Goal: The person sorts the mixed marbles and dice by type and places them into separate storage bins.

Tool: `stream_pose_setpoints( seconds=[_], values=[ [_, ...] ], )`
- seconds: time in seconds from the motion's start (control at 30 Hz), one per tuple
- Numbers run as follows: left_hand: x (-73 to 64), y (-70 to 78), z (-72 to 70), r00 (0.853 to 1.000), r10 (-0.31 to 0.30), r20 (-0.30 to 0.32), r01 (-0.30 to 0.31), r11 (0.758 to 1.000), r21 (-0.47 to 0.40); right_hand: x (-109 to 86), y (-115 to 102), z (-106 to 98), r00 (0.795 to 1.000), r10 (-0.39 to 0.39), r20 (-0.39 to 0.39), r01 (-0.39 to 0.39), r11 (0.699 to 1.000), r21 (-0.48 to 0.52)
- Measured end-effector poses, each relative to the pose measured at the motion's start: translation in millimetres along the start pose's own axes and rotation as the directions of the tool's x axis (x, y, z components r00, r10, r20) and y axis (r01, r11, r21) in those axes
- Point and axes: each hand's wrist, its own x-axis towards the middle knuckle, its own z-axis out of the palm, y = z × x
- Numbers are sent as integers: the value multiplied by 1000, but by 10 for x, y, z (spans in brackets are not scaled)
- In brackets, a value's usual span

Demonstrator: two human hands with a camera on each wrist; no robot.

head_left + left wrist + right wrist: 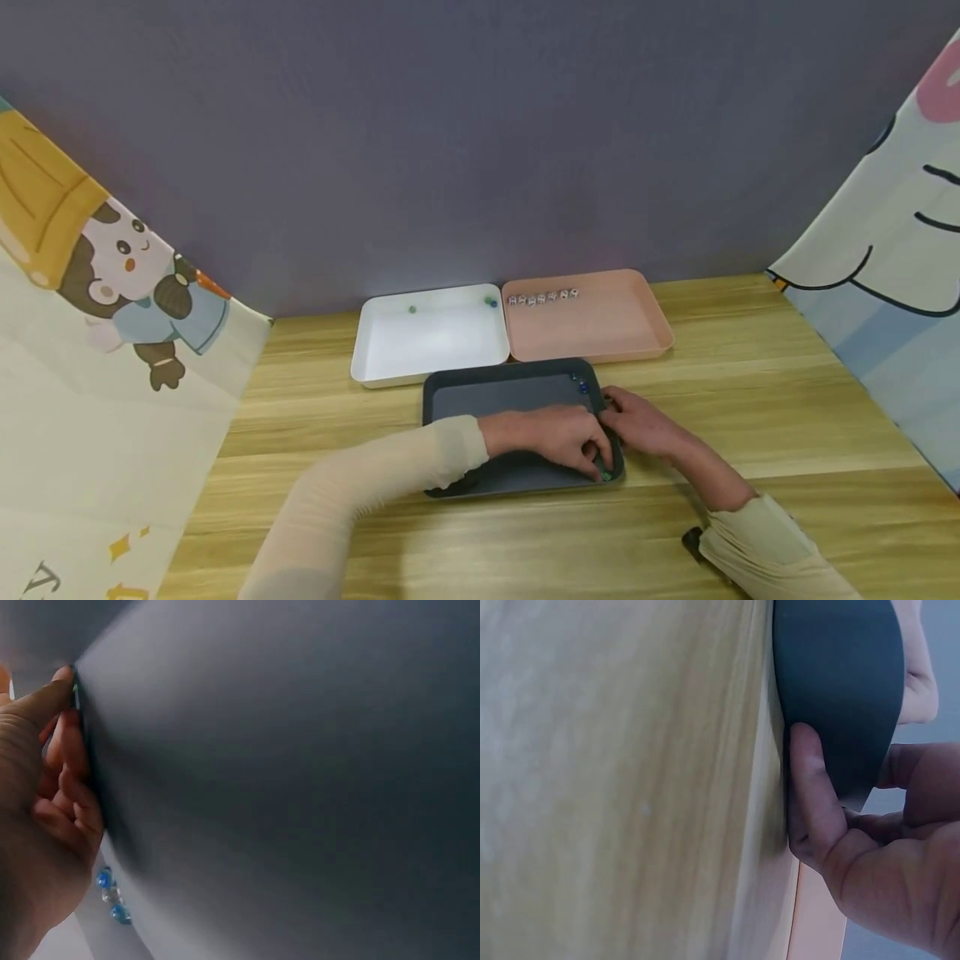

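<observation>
My left hand [562, 435] reaches over the dark grey tray [495, 486], its fingertips down at the near right corner. Thumb and forefinger pinch a small green marble [606, 476], mostly covered by the fingertips in the left wrist view. Several blue and clear marbles [583, 387] sit near that tray's far right corner. My right hand [641, 423] grips the same tray by its right side; in the right wrist view, the thumb [815, 780] lies along the outer wall and other fingers reach over the rim.
Behind the dark tray stands a white tray [420, 342] with a few green and blue marbles. Beside it, a pink tray [600, 329] holds a row of several white dice [542, 298]. A grey wall rises behind the wooden table [750, 400].
</observation>
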Motion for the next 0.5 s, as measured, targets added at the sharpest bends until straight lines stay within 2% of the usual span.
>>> stream_pose_setpoints(
  seconds=[0.23,0.5],
  values=[
    [2,9,29,999,-17,-30,18,999,42,-14,-7,4,1000,-8,1,8,1000,6],
    [-44,-67,-2,996,41,-80,-50,993,-109,-21,-14,2,1000,-17,4,17,1000,0]
  ],
)
